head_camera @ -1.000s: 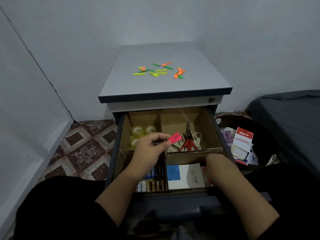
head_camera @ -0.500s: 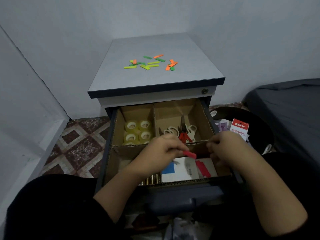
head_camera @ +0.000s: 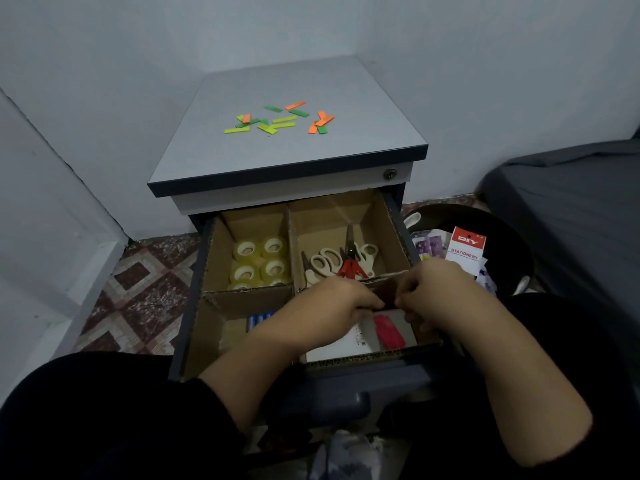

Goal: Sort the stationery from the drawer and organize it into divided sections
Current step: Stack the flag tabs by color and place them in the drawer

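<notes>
The open drawer (head_camera: 398, 355) holds a cardboard divider with several sections. Tape rolls (head_camera: 259, 261) fill the back left section and scissors (head_camera: 341, 261) lie in the back right one. Blue-tipped items (head_camera: 259, 318) show in the front left. In the front right, pink strips (head_camera: 389, 330) lie on a white pad (head_camera: 346, 346). My left hand (head_camera: 332, 303) and my right hand (head_camera: 433, 292) hover over that front right section with curled fingertips almost meeting. What they pinch is hidden. Green, yellow and orange strips (head_camera: 277, 119) are scattered on the cabinet top (head_camera: 311, 154).
A dark round bin (head_camera: 512, 251) to the right of the drawer holds a red and white stationery packet (head_camera: 465, 251) and other packs. A dark mattress (head_camera: 571, 202) lies far right. A white wall edge and patterned floor tiles (head_camera: 138, 299) are on the left.
My left hand brought a pink strip down from above the scissors section to the front right section. My right hand rose to meet it. The view tilted downward.
</notes>
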`<state>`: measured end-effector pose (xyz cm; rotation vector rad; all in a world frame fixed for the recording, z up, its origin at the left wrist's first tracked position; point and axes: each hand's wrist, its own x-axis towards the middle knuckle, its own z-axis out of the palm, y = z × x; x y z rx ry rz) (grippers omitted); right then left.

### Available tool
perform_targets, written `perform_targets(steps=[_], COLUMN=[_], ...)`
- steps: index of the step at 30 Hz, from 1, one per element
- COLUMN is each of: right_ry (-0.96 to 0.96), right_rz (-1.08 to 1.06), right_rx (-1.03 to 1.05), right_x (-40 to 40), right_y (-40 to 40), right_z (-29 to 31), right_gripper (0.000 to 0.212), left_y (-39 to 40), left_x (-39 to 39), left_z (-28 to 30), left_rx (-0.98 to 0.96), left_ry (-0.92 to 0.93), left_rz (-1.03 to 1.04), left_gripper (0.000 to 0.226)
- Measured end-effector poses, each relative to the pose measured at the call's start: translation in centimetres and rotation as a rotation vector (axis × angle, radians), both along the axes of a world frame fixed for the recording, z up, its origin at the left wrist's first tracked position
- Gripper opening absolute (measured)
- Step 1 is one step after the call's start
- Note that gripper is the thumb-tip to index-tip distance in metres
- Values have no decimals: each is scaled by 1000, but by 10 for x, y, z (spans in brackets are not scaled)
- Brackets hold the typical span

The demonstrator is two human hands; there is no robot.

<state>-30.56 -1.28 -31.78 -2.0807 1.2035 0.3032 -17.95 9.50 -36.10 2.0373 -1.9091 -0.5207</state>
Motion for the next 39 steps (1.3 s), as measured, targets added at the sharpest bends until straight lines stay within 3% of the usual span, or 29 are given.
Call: perform_targets(steps=[3, 6, 9, 11, 17, 22, 27, 30, 35, 39], right_ry=[111, 174, 182, 194, 210, 204, 18, 94, 30, 74], right_rz=[171, 245, 234, 234, 234, 181, 69, 89, 167, 304], right_rx=[-218, -241, -247, -270, -311, -269, 17, 103, -101, -153], right_x=[8, 16, 20, 21, 18, 21, 26, 31, 26, 24], right_y=[11, 23, 28, 29, 29, 27, 27, 27, 20, 23], right_z=[-16, -27, -36, -37, -34, -30, -18, -24, -37, -39], right_gripper=[10, 7, 17, 18, 9, 25, 15, 17, 5, 30], left_y=[29, 55, 67, 66, 60, 63, 62, 61, 61, 61], left_x=[17, 29, 34, 37, 41, 43, 42, 41, 41, 41], left_z=[14, 14, 7, 5, 1, 1, 2, 3, 2, 3], left_rx=[-76, -158, -287, -315, -300, -294, -283, -284, -278, -277], left_ry=[117, 357, 683, 778, 757, 767, 749, 746, 753, 747], left_rz=[150, 383, 583, 637, 593, 590, 570, 573, 571, 567], left_gripper=[26, 25, 28, 26, 24, 22, 21, 21, 21, 23])
